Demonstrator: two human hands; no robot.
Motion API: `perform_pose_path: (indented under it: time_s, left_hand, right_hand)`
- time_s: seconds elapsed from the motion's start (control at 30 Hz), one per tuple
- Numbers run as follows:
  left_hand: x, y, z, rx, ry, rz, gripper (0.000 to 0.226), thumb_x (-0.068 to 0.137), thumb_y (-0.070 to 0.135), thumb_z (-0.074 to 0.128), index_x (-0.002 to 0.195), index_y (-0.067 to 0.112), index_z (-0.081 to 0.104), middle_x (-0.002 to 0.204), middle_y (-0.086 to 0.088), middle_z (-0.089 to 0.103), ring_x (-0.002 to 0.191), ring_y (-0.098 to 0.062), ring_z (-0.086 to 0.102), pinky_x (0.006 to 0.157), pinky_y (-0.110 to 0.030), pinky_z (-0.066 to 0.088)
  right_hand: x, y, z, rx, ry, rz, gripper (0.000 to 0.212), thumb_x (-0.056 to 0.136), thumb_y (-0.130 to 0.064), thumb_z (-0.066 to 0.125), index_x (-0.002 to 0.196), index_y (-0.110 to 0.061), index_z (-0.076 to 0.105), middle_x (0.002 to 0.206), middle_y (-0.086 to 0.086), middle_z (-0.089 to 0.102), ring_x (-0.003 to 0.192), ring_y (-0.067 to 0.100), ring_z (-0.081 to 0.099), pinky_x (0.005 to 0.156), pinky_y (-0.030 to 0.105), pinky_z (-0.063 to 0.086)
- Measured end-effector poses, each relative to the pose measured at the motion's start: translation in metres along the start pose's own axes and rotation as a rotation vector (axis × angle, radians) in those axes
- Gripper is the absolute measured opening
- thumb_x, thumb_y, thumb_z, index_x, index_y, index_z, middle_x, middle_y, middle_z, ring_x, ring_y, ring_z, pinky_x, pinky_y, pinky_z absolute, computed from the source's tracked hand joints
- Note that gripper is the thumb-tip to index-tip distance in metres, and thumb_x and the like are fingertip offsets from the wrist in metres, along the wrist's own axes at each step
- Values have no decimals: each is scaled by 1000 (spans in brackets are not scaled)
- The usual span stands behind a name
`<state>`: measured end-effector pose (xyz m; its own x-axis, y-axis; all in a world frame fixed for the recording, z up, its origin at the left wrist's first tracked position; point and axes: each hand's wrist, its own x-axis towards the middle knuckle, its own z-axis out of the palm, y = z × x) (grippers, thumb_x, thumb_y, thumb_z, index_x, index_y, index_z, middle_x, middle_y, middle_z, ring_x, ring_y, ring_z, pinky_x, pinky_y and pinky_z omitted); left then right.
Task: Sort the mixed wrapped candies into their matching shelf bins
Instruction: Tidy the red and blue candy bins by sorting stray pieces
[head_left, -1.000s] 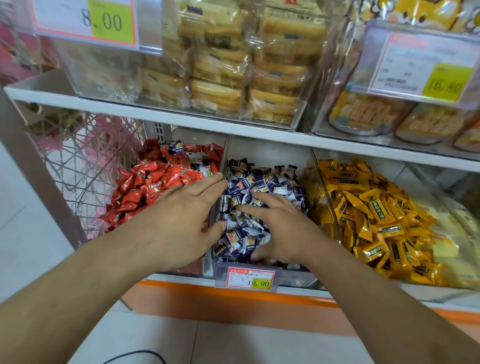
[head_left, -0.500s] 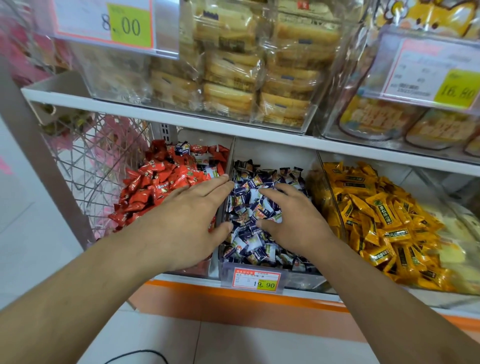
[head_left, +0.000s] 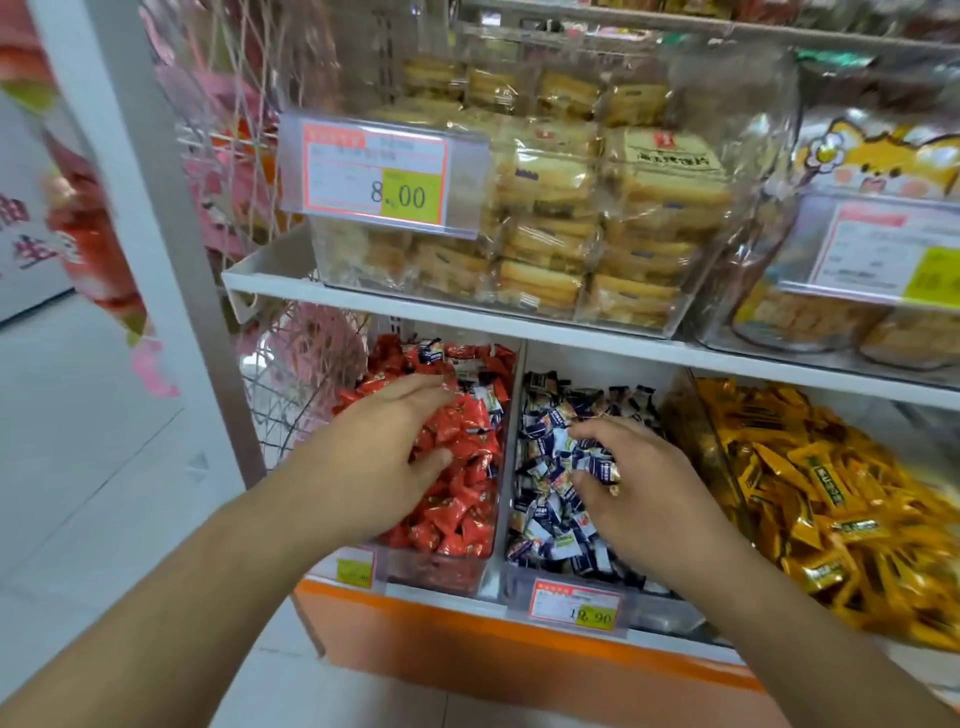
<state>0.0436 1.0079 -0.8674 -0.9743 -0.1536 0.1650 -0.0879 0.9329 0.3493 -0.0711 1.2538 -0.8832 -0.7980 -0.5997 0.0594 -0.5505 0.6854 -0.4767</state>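
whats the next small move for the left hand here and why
Probably reach the left hand toward the back of the red candy bin and pick out a blue-and-white candy lying among the red ones; it matches the blue candy bin, where the right hand works.

— What colours fill the clear plastic bins? Under the left hand (head_left: 384, 457), shiny red wrapped candies (head_left: 457, 499), with a few navy-and-white strays among them just past its fingertips.

— And by the right hand (head_left: 639, 488)?

— Navy-and-white wrapped candies (head_left: 550, 467) under it; one of these, with a gold twist end, sits in its fingers. Beside it to the right, golden-yellow wrapped candies (head_left: 821, 499) with dark green labels.

— The white price tag (head_left: 575, 607) below that hand?

— Red-bordered, with a yellow patch.
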Motion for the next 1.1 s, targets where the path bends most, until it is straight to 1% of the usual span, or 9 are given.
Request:
perform_pose_path:
  time_s: [0.1,0.2,0.3,0.43,0.6,0.7,0.87,1.0,1.1]
  left_hand:
    - [1,-4,11,-28,-35,22,66,99,46,61,158,36,33,167,19,17,154,-6,18,123,-23,15]
    - [12,0,25,-54,-76,65,73,96,58,58,159,40,26,169,18,5,156,-6,-2,128,-34,7]
    - [23,-7,42,29,-130,64,79,94,70,49,161,41,18,170,17,0,155,-6,-11,128,-44,8]
    - [25,-19,42,97,-68,72,67,93,68,52,152,39,42,165,14,26,155,-10,14,125,-43,23]
    - [22,-39,24,132,35,11,41,93,46,65,133,40,62,140,12,57,133,-11,48,112,-40,42]
    - [23,-37,23,160,47,-30,39,92,43,66,130,40,64,138,10,57,135,-14,47,113,-42,41]
    - [30,-20,27,179,70,-82,46,88,56,62,131,37,63,159,3,38,152,-22,23,125,-42,13]
    - [51,-7,28,6,144,-42,37,92,47,67,125,30,65,131,4,59,128,-19,51,109,-34,42]
    - [67,-10,39,-48,92,21,49,93,30,72,140,28,58,145,4,57,133,-18,53,109,-34,47]
  right_hand:
    - [-7,-14,-4,36,-14,13,41,106,-32,57,145,-38,48,156,-19,39,126,16,56,104,22,43]
    - [-9,-26,-2,49,-15,-66,45,106,-38,55,149,-43,42,156,-27,36,145,3,36,114,21,29]
    - [-6,-34,5,36,-50,-146,51,106,-44,52,154,-46,34,159,-34,26,146,-11,20,116,15,18]
    - [-2,-37,14,12,-95,-206,53,106,-46,50,156,-47,33,159,-39,21,148,-12,14,115,13,11]
    - [4,-39,18,36,-67,-194,48,106,-43,52,153,-42,41,155,-37,29,146,-8,24,116,14,17]
    - [4,-37,18,38,-62,-192,47,106,-43,53,152,-42,42,154,-37,31,145,-8,27,116,16,20]
    - [-1,-33,15,47,-70,-178,47,106,-46,51,152,-47,39,155,-39,28,146,-11,23,122,21,19]
    - [-4,-34,8,57,-48,-149,48,105,-49,50,151,-49,37,156,-37,28,144,-12,22,120,19,19]
    - [-6,-34,5,61,-34,-135,46,105,-50,49,149,-49,39,152,-37,31,129,-20,22,108,10,19]
